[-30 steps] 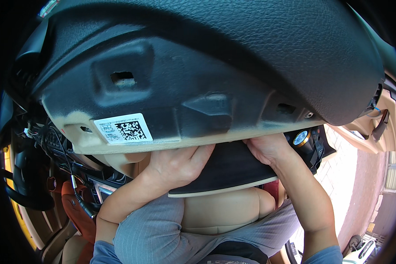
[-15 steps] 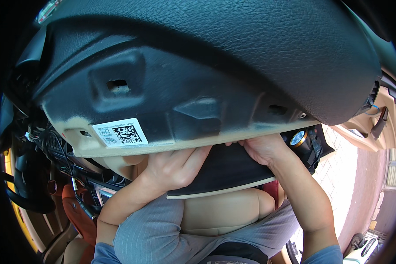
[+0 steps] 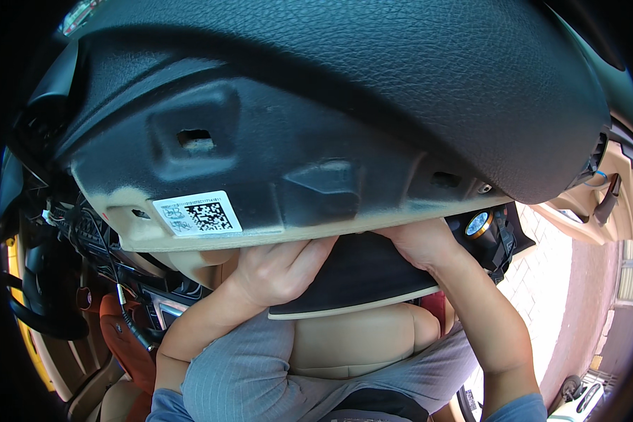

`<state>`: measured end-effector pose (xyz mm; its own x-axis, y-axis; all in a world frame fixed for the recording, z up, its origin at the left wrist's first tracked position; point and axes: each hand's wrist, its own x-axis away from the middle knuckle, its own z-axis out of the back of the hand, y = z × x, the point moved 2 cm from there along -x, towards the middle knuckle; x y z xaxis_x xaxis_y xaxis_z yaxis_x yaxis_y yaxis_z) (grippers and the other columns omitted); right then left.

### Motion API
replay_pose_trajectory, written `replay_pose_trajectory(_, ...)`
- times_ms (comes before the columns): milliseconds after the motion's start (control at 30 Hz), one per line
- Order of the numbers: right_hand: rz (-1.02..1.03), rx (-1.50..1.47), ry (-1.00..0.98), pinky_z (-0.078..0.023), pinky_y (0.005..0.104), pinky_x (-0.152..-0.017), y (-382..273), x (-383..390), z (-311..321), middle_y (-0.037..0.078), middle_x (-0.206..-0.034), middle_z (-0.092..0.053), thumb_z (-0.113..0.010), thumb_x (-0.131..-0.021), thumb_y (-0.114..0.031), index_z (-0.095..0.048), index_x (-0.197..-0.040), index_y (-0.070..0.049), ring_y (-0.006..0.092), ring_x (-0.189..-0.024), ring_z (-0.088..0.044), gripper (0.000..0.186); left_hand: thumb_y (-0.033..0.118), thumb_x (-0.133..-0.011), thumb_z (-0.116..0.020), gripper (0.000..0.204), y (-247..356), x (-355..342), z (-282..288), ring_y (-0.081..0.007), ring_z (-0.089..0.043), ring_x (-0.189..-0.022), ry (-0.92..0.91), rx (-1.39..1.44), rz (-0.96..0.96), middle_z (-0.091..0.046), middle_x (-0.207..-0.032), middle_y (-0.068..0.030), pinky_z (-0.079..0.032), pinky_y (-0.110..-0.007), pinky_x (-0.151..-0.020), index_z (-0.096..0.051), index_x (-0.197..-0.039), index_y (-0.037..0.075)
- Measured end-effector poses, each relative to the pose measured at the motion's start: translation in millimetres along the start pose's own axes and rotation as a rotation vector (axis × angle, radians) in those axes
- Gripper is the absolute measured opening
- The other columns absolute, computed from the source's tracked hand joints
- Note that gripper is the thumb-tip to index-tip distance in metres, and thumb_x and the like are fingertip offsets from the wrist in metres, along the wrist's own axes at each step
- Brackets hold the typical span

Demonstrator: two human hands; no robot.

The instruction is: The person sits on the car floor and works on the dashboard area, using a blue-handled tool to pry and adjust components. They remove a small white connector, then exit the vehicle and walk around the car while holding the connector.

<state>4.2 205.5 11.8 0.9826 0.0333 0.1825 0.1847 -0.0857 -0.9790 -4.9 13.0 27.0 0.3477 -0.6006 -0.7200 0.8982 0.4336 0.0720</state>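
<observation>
Black and beige, the dashboard panel [image 3: 257, 151] filled the frame's upper half. I seemed to be working by feel beneath its lower edge, and the next move called for sure touch, I judged. At centre, my left hand [image 3: 278, 273] and right hand [image 3: 423, 243] reached under, a black flap [image 3: 366, 271] between them; with fingertips hidden, I couldn't tell whether the fingers were parted or clamped.

Black dashboard [image 3: 436, 91], beige-edged black panel [image 3: 260, 165], black-and-white checkered label [image 3: 198, 214], grey pinstriped trousers [image 3: 239, 366], tan seat [image 3: 359, 341]
</observation>
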Motion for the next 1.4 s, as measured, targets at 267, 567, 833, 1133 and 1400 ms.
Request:
replay_pose_trajectory(267,0.095,0.301,0.015,-0.052,0.0313,-0.081,-13,4,-2,0.011,-0.099,-0.070,-0.080,-0.078,-0.009,-0.069,-0.102,-0.001,0.0176,-0.093,-0.066,0.028,-0.004,-0.064,-0.077,0.025,1,-2,-2,-0.0267,-0.069,-0.083,0.016,-0.008,0.009,-0.071,-0.090,-0.0155,-0.054,-0.035,-0.078,-0.073,-0.089,-0.003)
replay_pose_trajectory(567,0.137,0.376,0.002,-0.052,0.0318,-0.079,-15,7,-3,0.011,-0.097,-0.070,-0.079,-0.078,-0.011,-0.069,-0.102,-0.001,0.0180,-0.091,-0.066,0.028,-0.003,-0.064,-0.077,0.022,0,0,-2,-0.0261,-0.068,-0.080,0.003,-0.024,-0.009,-0.071,-0.088,-0.0151,-0.054,-0.034,-0.074,-0.072,-0.085,-0.003)
replay_pose_trajectory(833,0.168,0.379,0.009,-0.053,0.0320,-0.079,-13,7,-4,0.011,-0.097,-0.070,-0.078,-0.079,-0.011,-0.068,-0.103,-0.001,0.0191,-0.091,-0.066,0.027,-0.001,-0.065,-0.071,0.022,-2,4,-3,-0.0244,-0.067,-0.088,0.003,-0.053,-0.023,-0.070,-0.094,-0.0108,-0.054,-0.037,-0.083,-0.073,-0.087,0.003)
replay_pose_trajectory(1133,0.186,0.364,0.013,-0.053,0.0331,-0.080,-13,7,-4,0.012,-0.099,-0.070,-0.077,-0.080,-0.012,-0.068,-0.103,-0.002,0.0199,-0.092,-0.067,0.027,-0.002,-0.068,-0.071,0.021,-2,8,-4,-0.0262,-0.067,-0.089,-0.001,-0.007,0.010,-0.070,-0.096,-0.0126,-0.054,-0.038,-0.083,-0.073,-0.089,0.001)
replay_pose_trajectory(1400,0.103,0.427,0.038,-0.053,0.0341,-0.080,-14,8,-4,0.013,-0.096,-0.071,-0.076,-0.078,-0.008,-0.069,-0.101,-0.002,0.0236,-0.090,-0.068,0.025,0.003,-0.077,-0.075,0.025,0,10,-3,-0.0296,-0.066,-0.089,-0.119,0.294,0.399,-0.068,-0.102,-0.0147,-0.053,-0.036,-0.081,-0.070,-0.101,-0.002)
